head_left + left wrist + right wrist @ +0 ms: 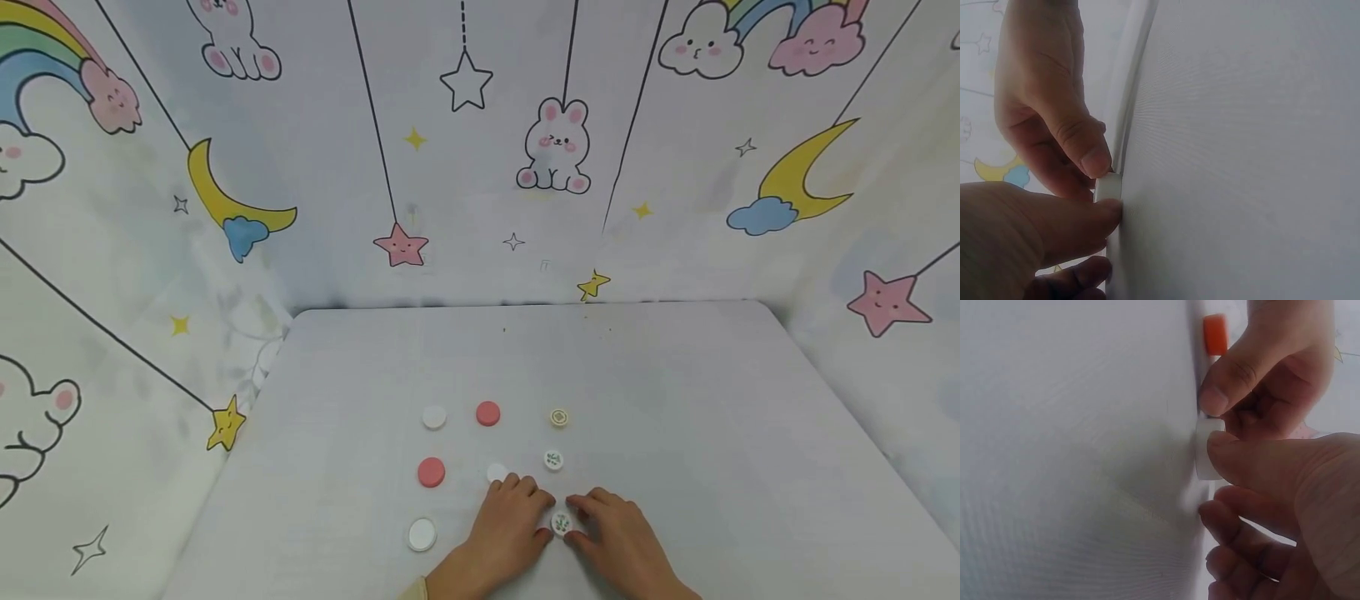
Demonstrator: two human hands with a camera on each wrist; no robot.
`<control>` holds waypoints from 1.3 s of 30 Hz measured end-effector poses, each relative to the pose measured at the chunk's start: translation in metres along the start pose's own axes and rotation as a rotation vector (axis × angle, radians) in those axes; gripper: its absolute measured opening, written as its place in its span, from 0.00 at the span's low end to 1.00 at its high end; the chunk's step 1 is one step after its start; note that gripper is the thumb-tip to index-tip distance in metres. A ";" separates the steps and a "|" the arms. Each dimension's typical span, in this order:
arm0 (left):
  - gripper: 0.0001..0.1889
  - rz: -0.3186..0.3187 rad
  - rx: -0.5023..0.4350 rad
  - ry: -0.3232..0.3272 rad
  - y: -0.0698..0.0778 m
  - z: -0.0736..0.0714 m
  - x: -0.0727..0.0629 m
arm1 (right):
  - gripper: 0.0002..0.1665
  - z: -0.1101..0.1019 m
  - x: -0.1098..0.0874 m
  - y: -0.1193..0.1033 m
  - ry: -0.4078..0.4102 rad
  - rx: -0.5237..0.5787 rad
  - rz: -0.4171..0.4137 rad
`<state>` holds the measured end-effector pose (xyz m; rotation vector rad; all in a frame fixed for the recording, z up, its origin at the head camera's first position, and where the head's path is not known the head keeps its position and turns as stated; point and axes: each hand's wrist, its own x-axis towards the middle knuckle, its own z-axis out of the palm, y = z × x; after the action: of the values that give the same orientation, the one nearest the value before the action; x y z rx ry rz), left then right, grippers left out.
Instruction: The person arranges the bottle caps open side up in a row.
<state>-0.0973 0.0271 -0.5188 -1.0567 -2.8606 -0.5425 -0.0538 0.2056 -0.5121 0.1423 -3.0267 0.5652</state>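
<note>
A small white round piece with a green print (561, 523) lies flat on the table between the two hands. The left hand (510, 529) has its thumb against the piece's left side, its index finger bent beyond it. From the right, the right hand (618, 537) touches the piece with its thumb, its index fingertip just past the far edge. Both wrist views show the piece edge-on, a white block (1109, 185) under the thumbs (1222, 453), with the other fingers apart from it. Beside the left fingers, a white disc (497, 472) is partly hidden.
Another green-printed piece (553, 460) and a yellow-printed one (558, 417) lie farther back. To the left are red discs (431, 472) (488, 413) and white discs (422, 534) (434, 417). A cartoon-printed cloth (465, 167) surrounds the white table (675, 375).
</note>
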 end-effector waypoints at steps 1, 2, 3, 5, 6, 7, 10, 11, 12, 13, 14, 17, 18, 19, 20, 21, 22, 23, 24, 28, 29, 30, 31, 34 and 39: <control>0.16 0.002 -0.005 0.001 0.000 0.000 0.000 | 0.22 0.000 0.000 0.000 0.000 0.001 0.000; 0.16 0.006 -0.008 0.006 0.001 0.000 0.000 | 0.21 0.001 0.000 0.000 -0.002 0.005 0.000; 0.16 0.012 -0.012 0.015 0.001 0.000 0.000 | 0.21 0.001 0.000 0.000 -0.008 0.012 0.003; 0.16 0.022 -0.014 0.038 0.002 0.000 0.000 | 0.20 0.002 0.000 0.000 -0.014 0.023 0.004; 0.16 0.027 -0.016 0.050 0.002 0.000 -0.001 | 0.20 0.003 0.000 0.000 -0.016 0.028 0.004; 0.16 0.031 -0.018 0.059 0.002 0.000 -0.001 | 0.20 0.004 0.000 0.000 -0.020 0.033 0.008; 0.15 0.038 -0.018 0.078 0.002 0.001 -0.002 | 0.19 0.006 -0.001 0.000 -0.026 0.043 0.010; 0.14 0.040 -0.016 0.082 0.002 0.001 -0.002 | 0.19 0.006 -0.001 -0.001 -0.029 0.045 0.014; 0.14 0.040 -0.018 0.084 0.002 0.002 -0.002 | 0.19 0.007 -0.001 -0.001 -0.031 0.043 0.017; 0.13 0.042 -0.018 0.090 0.002 0.002 -0.002 | 0.19 0.007 0.000 -0.001 -0.035 0.042 0.022; 0.13 0.045 -0.016 0.095 0.002 0.003 -0.002 | 0.19 0.007 0.000 -0.001 -0.037 0.040 0.026; 0.12 0.055 -0.009 0.117 0.002 0.005 -0.003 | 0.19 0.008 0.001 -0.002 -0.041 0.031 0.031; 0.11 0.059 -0.005 0.124 0.002 0.005 -0.003 | 0.19 0.008 0.001 -0.002 -0.040 0.027 0.029; 0.11 0.064 0.000 0.132 0.002 0.006 -0.003 | 0.19 0.008 0.001 -0.002 -0.039 0.024 0.027; 0.11 0.067 0.003 0.138 0.001 0.007 -0.003 | 0.18 0.007 0.001 -0.002 -0.036 0.021 0.023; 0.11 0.070 0.003 0.142 0.001 0.008 -0.003 | 0.18 0.007 0.001 -0.002 -0.033 0.018 0.019; 0.11 0.071 0.002 0.143 0.001 0.008 -0.003 | 0.18 0.007 0.000 -0.003 -0.030 0.015 0.014; 0.11 0.070 -0.001 0.141 0.001 0.009 -0.003 | 0.18 0.006 0.000 -0.003 -0.026 0.014 0.008; 0.11 0.069 -0.007 0.138 0.001 0.009 -0.003 | 0.18 0.006 0.000 -0.003 -0.023 0.016 0.003; 0.11 0.058 -0.040 0.123 0.001 0.010 -0.003 | 0.18 0.002 -0.001 -0.005 -0.007 0.030 -0.014; 0.11 0.055 -0.050 0.121 0.001 0.010 -0.003 | 0.19 0.001 -0.001 -0.005 -0.001 0.037 -0.019; 0.11 0.051 -0.064 0.116 0.001 0.009 -0.003 | 0.19 -0.001 -0.001 -0.006 0.006 0.048 -0.026; 0.11 0.048 -0.074 0.115 0.002 0.009 -0.003 | 0.19 -0.002 -0.001 -0.006 0.012 0.055 -0.031; 0.11 0.044 -0.100 0.117 0.002 0.008 -0.003 | 0.19 -0.006 -0.001 -0.008 0.022 0.077 -0.044; 0.12 0.060 -0.120 0.156 0.002 0.006 -0.003 | 0.18 -0.009 0.000 -0.008 0.039 0.102 -0.041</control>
<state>-0.0936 0.0289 -0.5238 -1.0617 -2.6819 -0.7650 -0.0528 0.2013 -0.5009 0.1955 -2.9512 0.7106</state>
